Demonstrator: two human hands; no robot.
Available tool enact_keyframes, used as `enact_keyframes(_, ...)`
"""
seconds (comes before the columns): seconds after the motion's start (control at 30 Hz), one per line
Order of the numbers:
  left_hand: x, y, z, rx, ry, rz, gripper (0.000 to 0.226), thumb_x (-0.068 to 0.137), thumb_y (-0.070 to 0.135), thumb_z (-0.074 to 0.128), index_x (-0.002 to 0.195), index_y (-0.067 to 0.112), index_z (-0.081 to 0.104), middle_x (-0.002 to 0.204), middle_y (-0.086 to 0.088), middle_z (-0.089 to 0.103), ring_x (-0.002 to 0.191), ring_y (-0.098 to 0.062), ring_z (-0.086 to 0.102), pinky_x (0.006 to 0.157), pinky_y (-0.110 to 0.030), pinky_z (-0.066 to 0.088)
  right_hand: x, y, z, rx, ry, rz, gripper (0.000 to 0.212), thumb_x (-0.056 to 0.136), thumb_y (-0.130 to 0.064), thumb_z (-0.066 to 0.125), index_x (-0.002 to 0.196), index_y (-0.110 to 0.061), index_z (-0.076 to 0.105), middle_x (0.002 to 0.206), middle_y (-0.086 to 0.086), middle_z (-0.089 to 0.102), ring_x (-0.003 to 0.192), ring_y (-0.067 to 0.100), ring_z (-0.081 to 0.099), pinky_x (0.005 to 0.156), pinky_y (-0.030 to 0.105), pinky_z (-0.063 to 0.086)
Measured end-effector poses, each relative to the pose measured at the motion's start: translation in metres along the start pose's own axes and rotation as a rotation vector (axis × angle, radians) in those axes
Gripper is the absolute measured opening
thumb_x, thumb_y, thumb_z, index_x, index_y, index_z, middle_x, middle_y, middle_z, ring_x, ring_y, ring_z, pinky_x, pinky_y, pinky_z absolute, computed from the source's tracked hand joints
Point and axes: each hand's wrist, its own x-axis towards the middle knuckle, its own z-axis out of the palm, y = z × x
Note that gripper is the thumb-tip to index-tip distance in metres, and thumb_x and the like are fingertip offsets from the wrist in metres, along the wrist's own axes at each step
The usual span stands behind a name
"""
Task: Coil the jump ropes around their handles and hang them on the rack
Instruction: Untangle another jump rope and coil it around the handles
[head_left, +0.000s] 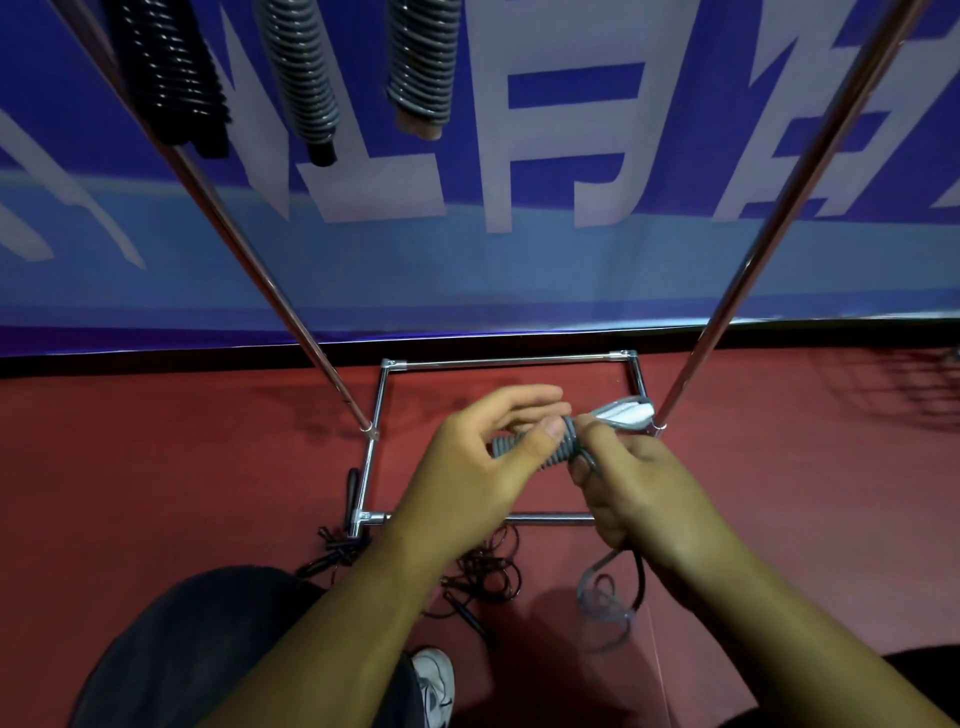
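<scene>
Both grips clench the grey jump rope (558, 444): left hand (483, 457) pins coils, right hand (639, 483) feeds; we keep turns snug.

Note the rack (498, 360): polished metal tubing with a bright, mirror-like chrome finish. The floor (156, 467) is a matt red surface with a fine, slightly grained texture. The backdrop banner (571, 260) reads as smooth printed sheet, low in gloss. The grey rope coil (558, 447) in your hands looks like smooth plastic cord with a faint sheen; the hanging coils (306, 67) show glossier highlights.
</scene>
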Motion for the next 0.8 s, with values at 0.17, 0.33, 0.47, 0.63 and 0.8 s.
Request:
enact_keyframes(0.17,-0.002,0.009,-0.005,-0.397,-0.189,-0.331,0.042,0.091,0.045,0.057,0.13,0.032,0.066,0.101,0.0,0.077,0.075,-0.018,0.073,0.045,-0.025,0.052,-0.004,-0.001,-0.008,-0.267,-0.035,-0.264,0.041,0.089,-0.056,0.043,0.06,-0.035,0.064,0.046,-0.014,0.043,0.045,0.003,0.038,0.057,0.029,0.031)
enact_keyframes(0.33,0.0,0.006,-0.012,-0.261,-0.256,-0.25,0.035,0.093,0.036,0.065,0.128,0.033,0.067,0.097,0.002,0.076,0.058,-0.019,0.066,0.037,-0.019,0.036,-0.006,-0.001,-0.009,-0.349,-0.11,-0.345,0.048,0.098,-0.051,0.041,0.056,-0.028,0.047,0.051,-0.013,0.032,0.048,0.005,0.029,0.054,0.028,0.026)
enact_keyframes(0.47,0.002,0.003,-0.013,-0.171,-0.147,-0.179,0.027,0.097,0.023,0.07,0.123,0.031,0.07,0.085,0.002,0.074,0.058,-0.019,0.063,0.042,-0.023,0.041,-0.005,-0.004,-0.008,-0.334,-0.091,-0.34,0.052,0.103,-0.05,0.045,0.065,-0.016,0.053,0.052,-0.008,0.037,0.048,0.008,0.032,0.052,0.028,0.03)
enact_keyframes(0.63,0.001,0.0,-0.011,-0.116,-0.077,-0.165,0.025,0.095,0.024,0.072,0.119,0.031,0.069,0.08,0.001,0.073,0.059,-0.017,0.065,0.044,-0.026,0.045,-0.007,-0.008,-0.01,-0.259,-0.136,-0.196,0.051,0.102,-0.046,0.047,0.082,-0.005,0.068,0.054,0.001,0.051,0.039,0.011,0.036,0.042,0.023,0.03)
enact_keyframes(0.8,0.002,0.001,-0.009,-0.104,-0.025,-0.135,0.026,0.095,0.022,0.072,0.12,0.03,0.069,0.086,0.002,0.075,0.063,-0.016,0.067,0.049,-0.029,0.049,-0.004,-0.006,-0.011,-0.054,-0.19,-0.031,0.034,0.108,-0.023,0.044,0.092,0.001,0.063,0.052,0.0,0.039,0.036,0.01,0.023,0.039,0.017,0.02)
